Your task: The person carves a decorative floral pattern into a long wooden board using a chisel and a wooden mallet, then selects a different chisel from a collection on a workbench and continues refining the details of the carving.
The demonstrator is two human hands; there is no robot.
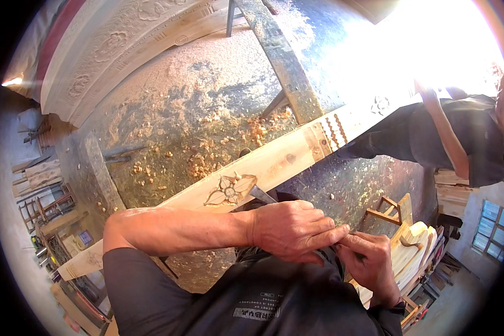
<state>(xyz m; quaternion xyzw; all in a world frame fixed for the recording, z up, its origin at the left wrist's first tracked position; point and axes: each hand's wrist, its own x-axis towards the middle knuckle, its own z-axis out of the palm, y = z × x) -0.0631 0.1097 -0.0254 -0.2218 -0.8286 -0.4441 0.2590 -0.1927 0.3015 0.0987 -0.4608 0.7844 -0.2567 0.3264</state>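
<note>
A long pale wooden plank (280, 159) runs slantwise in front of me, with a carved flower (229, 189) near its middle. The metal blade of a carving gouge (262, 194) points at the flower's right petals. My left hand (291, 231) is closed over the line of the gouge, its handle hidden beneath the fingers. Against the left fingertips, my right hand (369, 260) has its fingers pinched together; whatever is between them is hidden. Farther right on the plank are dark beaded strips (336, 133) and another carved motif (379, 105), washed out by glare.
At the right, another person (453, 134) has a hand near the plank's far end. A worn wooden bench (283, 59) stands beyond it. Wood shavings (207, 159) litter the floor. A large carved panel (115, 47) leans at upper left; stacked boards (414, 252) are at lower right.
</note>
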